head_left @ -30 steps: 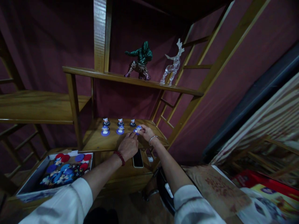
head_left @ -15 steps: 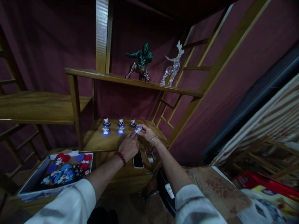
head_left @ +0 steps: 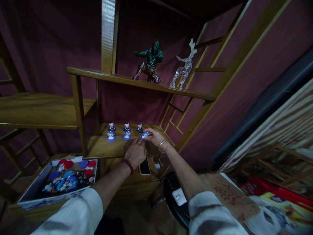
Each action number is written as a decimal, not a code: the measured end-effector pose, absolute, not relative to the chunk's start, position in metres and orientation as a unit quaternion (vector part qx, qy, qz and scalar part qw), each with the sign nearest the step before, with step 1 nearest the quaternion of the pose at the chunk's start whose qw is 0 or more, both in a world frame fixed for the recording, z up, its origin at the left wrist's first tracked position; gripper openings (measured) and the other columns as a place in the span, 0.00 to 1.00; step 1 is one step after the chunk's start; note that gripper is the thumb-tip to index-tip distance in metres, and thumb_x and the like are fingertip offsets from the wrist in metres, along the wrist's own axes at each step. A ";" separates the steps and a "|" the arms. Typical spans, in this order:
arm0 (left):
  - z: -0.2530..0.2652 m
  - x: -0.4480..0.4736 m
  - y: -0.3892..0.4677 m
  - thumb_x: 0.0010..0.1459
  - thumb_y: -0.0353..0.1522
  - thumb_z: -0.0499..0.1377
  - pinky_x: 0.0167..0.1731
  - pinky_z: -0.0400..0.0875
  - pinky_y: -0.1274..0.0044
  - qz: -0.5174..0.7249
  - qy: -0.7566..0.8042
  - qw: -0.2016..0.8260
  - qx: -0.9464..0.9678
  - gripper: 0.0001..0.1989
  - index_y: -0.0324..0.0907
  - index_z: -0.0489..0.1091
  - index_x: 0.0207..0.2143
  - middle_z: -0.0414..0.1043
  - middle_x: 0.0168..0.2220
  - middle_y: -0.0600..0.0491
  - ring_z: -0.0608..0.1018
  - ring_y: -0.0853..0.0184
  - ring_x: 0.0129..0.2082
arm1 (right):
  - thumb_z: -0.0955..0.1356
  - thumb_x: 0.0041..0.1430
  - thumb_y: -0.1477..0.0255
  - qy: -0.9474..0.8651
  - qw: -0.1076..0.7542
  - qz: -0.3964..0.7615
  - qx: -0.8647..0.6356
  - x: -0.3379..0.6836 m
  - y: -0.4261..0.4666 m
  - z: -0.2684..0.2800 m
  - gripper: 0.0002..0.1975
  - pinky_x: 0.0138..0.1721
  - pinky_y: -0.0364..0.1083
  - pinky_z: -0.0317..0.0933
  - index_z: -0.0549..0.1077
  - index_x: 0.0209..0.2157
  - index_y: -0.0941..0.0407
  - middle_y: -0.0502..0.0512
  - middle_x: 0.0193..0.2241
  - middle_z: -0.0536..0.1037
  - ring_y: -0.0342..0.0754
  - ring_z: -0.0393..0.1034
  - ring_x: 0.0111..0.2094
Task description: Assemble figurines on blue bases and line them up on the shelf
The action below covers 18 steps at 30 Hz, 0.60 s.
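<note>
A small white-and-purple figurine point(head_left: 145, 134) on a round purple base is at the front right of the lower shelf. My right hand point(head_left: 155, 137) is closed on it from the right, thumb and fingers pinching it. My left hand point(head_left: 136, 152) is at its lower left, fingers bent together with the tips at the base; the palm side is hidden. Two like figurines stand to the left, a middle one point(head_left: 126, 135) and a far left one point(head_left: 111, 136). Behind them is a row of three figurines on black bases: left point(head_left: 111, 126), middle point(head_left: 126, 127) and right point(head_left: 139, 128).
Above, a green-jacketed crouching statue point(head_left: 151, 62) and a clear deer point(head_left: 183, 70) stand on the upper shelf point(head_left: 141, 84). An open box point(head_left: 26, 195) of figurines and discs sits lower left. Below the hands lies a phone point(head_left: 144, 167). A black stool point(head_left: 168, 192) holds a white object.
My view has shifted slightly. Both hands stay at the same figurine, which now sits a little more upright at the right end of the front row.
</note>
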State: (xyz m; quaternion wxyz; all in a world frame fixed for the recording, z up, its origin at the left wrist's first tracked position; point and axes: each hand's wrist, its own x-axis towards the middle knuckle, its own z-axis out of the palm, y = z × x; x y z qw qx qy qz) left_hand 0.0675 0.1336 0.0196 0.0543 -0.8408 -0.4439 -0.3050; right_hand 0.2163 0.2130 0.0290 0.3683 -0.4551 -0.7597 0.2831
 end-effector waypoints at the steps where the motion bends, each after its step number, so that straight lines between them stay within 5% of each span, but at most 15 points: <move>1: 0.019 0.068 0.134 0.53 0.26 0.45 0.48 0.57 0.72 -0.307 -0.444 0.053 -0.840 0.14 0.31 0.67 0.36 0.68 0.42 0.41 0.65 0.62 0.45 | 0.67 0.43 0.74 -0.769 0.357 0.264 -0.460 0.217 0.214 0.030 0.15 0.35 0.42 0.63 0.68 0.37 0.55 0.47 0.28 0.71 0.40 0.66 0.30; 18: 0.017 0.067 0.136 0.52 0.26 0.46 0.48 0.56 0.72 -0.303 -0.438 0.061 -0.844 0.12 0.31 0.67 0.35 0.67 0.40 0.42 0.65 0.63 0.44 | 0.67 0.45 0.77 -0.885 0.186 0.029 -0.426 0.210 0.212 0.059 0.12 0.36 0.41 0.57 0.70 0.36 0.55 0.51 0.33 0.72 0.43 0.65 0.33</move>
